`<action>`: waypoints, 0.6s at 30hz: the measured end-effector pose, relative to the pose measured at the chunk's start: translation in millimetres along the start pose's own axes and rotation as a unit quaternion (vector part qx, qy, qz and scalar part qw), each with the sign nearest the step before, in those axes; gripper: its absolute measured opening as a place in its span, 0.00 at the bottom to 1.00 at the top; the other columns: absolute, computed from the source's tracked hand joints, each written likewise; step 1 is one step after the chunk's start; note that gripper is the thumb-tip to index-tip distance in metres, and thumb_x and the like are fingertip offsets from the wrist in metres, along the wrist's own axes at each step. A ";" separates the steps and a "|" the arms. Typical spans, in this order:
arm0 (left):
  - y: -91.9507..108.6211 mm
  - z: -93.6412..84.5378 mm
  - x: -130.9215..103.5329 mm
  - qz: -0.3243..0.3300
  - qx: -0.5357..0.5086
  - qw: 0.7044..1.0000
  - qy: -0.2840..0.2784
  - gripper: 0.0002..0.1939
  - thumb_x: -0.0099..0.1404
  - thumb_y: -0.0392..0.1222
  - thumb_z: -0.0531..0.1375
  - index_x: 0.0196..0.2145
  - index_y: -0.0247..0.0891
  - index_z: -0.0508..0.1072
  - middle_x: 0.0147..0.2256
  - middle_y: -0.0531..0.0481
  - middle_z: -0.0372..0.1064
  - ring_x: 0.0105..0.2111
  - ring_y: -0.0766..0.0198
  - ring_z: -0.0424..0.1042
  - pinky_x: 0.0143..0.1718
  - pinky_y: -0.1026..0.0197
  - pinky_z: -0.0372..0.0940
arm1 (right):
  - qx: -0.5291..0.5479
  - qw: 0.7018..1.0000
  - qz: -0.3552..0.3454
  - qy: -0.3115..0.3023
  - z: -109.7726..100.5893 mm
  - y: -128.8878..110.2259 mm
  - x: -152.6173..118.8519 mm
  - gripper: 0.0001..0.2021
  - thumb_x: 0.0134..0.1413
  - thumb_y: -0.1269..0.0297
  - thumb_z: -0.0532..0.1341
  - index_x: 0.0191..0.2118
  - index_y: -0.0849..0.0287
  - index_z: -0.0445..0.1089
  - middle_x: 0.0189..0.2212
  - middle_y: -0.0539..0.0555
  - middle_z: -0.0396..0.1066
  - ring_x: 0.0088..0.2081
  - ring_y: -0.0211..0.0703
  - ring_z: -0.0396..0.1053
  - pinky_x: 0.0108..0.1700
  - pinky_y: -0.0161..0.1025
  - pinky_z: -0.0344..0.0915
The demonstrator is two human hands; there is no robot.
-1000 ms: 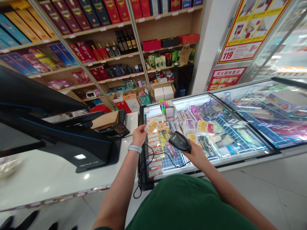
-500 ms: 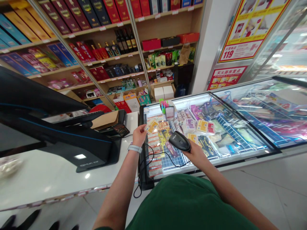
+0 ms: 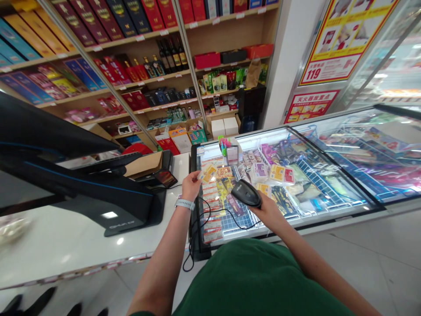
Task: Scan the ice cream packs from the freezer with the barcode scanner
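Observation:
My left hand (image 3: 191, 186), a pale watch on its wrist, pinches the edge of a small clear packet with a yellow label (image 3: 209, 174) above the freezer's left end. In my right hand (image 3: 269, 211) is a black barcode scanner (image 3: 246, 193), its head pointing left towards the packet. The scanner's black cable (image 3: 234, 216) loops over the glass and down the near left corner. Several packets with a purple label (image 3: 260, 171), yellow labels (image 3: 277, 173) and a red label (image 3: 289, 176) lie just beyond the scanner.
The glass-topped freezer (image 3: 348, 210) stretches to the right. To the left, a white counter (image 3: 82, 245) carries a large black monitor stand (image 3: 131, 206) and an open cardboard box (image 3: 144, 164). Stocked shelves (image 3: 226, 22) stand behind. Dark shoes (image 3: 39, 303) show at bottom left.

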State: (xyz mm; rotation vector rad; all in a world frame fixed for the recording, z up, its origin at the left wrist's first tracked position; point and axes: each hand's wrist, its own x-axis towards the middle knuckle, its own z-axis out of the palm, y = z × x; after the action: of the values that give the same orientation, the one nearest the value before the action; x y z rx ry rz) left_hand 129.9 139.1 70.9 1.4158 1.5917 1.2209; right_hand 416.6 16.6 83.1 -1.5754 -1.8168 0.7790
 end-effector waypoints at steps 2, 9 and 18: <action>0.1 0.2 0.1 0.000 0.005 1.000 0.000 0.18 0.50 0.27 0.60 0.40 0.33 0.77 0.35 0.46 0.77 0.32 0.63 0.73 0.38 0.60 0.69 | 0.005 1.000 -0.001 0.002 0.0 0.1 0.3 0.15 0.54 0.59 0.59 0.45 0.59 0.66 0.40 0.58 0.74 0.42 0.51 0.72 0.42 0.42 0.64; -0.7 1.3 -0.2 -0.006 0.008 1.000 0.001 0.18 0.50 0.27 0.60 0.41 0.33 0.77 0.35 0.46 0.77 0.31 0.64 0.73 0.35 0.61 0.69 | 0.010 1.000 0.002 -0.005 -0.9 -1.0 1.1 0.16 0.54 0.58 0.59 0.46 0.60 0.66 0.40 0.59 0.73 0.42 0.52 0.71 0.42 0.42 0.65; -13.4 3.7 3.1 -0.004 0.001 1.000 -0.006 0.19 0.51 0.29 0.60 0.42 0.33 0.76 0.36 0.47 0.76 0.31 0.65 0.72 0.35 0.62 0.68 | 0.013 1.000 0.005 -0.010 -3.0 -1.9 0.6 0.16 0.53 0.59 0.59 0.46 0.60 0.67 0.40 0.59 0.74 0.43 0.52 0.71 0.41 0.42 0.65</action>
State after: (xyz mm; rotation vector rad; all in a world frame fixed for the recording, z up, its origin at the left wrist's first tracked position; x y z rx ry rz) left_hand 128.1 143.3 57.4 1.4141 1.5905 1.2028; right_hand 417.5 17.1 86.5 -1.5672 -1.8062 0.8217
